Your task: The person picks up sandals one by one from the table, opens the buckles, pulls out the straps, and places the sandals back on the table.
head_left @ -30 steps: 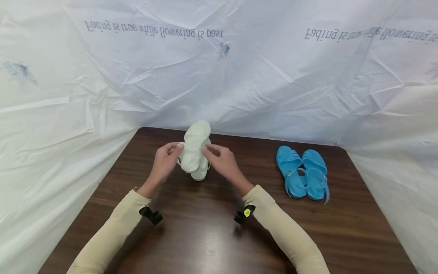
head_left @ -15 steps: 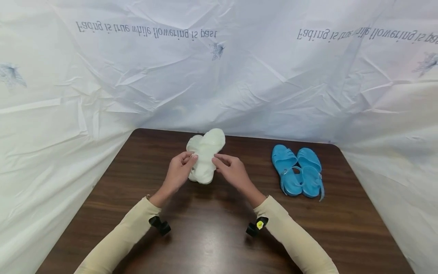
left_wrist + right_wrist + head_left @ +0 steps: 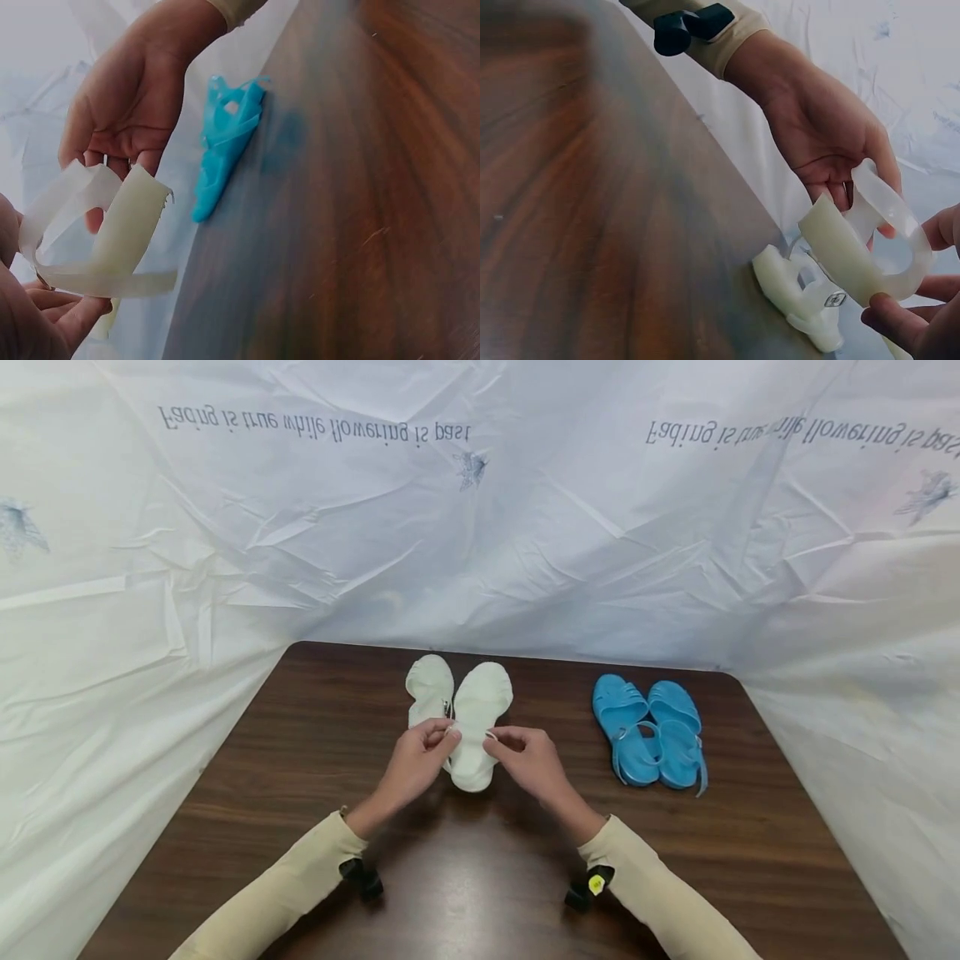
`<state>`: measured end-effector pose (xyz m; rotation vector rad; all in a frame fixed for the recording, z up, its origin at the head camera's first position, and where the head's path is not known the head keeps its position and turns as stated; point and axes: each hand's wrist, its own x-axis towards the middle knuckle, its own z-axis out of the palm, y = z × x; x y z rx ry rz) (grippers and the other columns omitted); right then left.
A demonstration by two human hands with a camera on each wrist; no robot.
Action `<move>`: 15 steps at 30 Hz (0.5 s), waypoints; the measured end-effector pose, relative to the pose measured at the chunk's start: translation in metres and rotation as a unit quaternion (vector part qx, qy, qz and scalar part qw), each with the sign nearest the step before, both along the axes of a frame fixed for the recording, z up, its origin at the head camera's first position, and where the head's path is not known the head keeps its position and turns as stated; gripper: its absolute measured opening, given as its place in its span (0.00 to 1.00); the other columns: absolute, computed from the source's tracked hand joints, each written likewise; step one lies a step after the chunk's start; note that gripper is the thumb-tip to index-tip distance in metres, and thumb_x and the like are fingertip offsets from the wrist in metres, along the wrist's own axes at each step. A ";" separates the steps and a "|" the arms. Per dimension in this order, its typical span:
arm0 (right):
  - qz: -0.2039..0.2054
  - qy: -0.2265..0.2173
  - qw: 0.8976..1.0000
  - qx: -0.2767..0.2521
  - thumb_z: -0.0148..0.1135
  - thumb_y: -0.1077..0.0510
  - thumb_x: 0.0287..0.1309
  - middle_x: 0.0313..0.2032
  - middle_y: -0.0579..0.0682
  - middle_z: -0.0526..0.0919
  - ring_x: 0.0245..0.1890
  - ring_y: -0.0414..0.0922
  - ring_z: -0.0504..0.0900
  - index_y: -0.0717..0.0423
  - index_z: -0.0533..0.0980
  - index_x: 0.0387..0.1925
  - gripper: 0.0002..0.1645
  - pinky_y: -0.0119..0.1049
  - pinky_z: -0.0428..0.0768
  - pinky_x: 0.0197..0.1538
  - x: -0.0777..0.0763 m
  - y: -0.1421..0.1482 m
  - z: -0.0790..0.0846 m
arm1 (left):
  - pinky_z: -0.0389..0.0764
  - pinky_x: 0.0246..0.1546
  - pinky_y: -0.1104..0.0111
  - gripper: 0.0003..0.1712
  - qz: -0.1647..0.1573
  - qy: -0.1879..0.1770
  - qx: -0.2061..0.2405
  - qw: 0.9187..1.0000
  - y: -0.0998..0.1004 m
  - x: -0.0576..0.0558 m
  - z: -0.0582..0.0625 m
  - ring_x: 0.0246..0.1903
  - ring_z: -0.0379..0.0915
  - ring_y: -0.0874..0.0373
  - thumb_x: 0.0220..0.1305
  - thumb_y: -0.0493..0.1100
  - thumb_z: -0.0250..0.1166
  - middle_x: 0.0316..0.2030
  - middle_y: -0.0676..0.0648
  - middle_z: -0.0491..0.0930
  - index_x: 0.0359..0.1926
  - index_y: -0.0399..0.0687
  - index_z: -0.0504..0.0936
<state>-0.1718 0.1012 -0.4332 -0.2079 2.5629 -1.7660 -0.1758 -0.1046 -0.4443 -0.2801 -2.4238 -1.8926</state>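
Observation:
Both hands hold one white sandal (image 3: 482,702) near the back middle of the table, its toe pointing away from me. My left hand (image 3: 416,760) pinches its left side between thumb and fingers. On the opposite side, my right hand (image 3: 534,764) pinches the strap. From the right wrist view, the sole (image 3: 844,251) is raised above the tabletop, and the heel strap (image 3: 900,217) loops over it. A second white sandal (image 3: 431,681) with a metal buckle lies just to the left, its heel partly hidden behind my left hand.
A pair of blue sandals (image 3: 645,735) lies side by side at the right of the dark wooden table (image 3: 300,752). White printed sheeting (image 3: 375,527) hangs behind the table and along its sides. Each sleeve carries a black wrist mount (image 3: 362,878).
The held white sandal has moved right and nearer to me, both hands going with it. It previously overlapped the second white sandal; now they appear side by side. The head view has shifted slightly.

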 end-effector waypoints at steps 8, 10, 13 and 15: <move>-0.004 -0.026 1.000 0.004 0.69 0.52 0.65 0.46 0.52 0.89 0.49 0.47 0.86 0.58 0.85 0.51 0.18 0.41 0.84 0.49 0.017 0.014 -0.007 | 0.81 0.45 0.69 0.19 -0.027 -0.017 -0.022 0.999 0.008 0.017 -0.006 0.47 0.85 0.54 0.73 0.46 0.65 0.46 0.44 0.88 0.58 0.40 0.82; -0.004 -0.038 0.999 0.007 0.69 0.52 0.65 0.46 0.52 0.89 0.48 0.46 0.86 0.58 0.85 0.51 0.17 0.41 0.84 0.49 0.021 0.017 -0.009 | 0.82 0.47 0.67 0.19 -0.036 -0.021 -0.033 0.999 0.009 0.021 -0.008 0.48 0.84 0.54 0.72 0.46 0.65 0.48 0.43 0.88 0.58 0.39 0.82; -0.004 -0.056 0.998 0.000 0.70 0.53 0.64 0.46 0.51 0.89 0.48 0.46 0.86 0.57 0.86 0.50 0.17 0.42 0.84 0.50 0.027 0.021 -0.012 | 0.82 0.48 0.64 0.20 -0.048 -0.036 -0.044 0.997 0.010 0.028 -0.013 0.49 0.84 0.54 0.72 0.46 0.65 0.49 0.44 0.87 0.59 0.40 0.82; -0.002 -0.067 0.998 -0.004 0.70 0.53 0.64 0.46 0.50 0.89 0.49 0.46 0.86 0.57 0.86 0.50 0.16 0.42 0.84 0.50 0.030 0.023 -0.015 | 0.83 0.48 0.63 0.21 -0.052 -0.045 -0.046 0.997 0.010 0.032 -0.016 0.49 0.84 0.53 0.72 0.47 0.64 0.49 0.44 0.87 0.59 0.40 0.81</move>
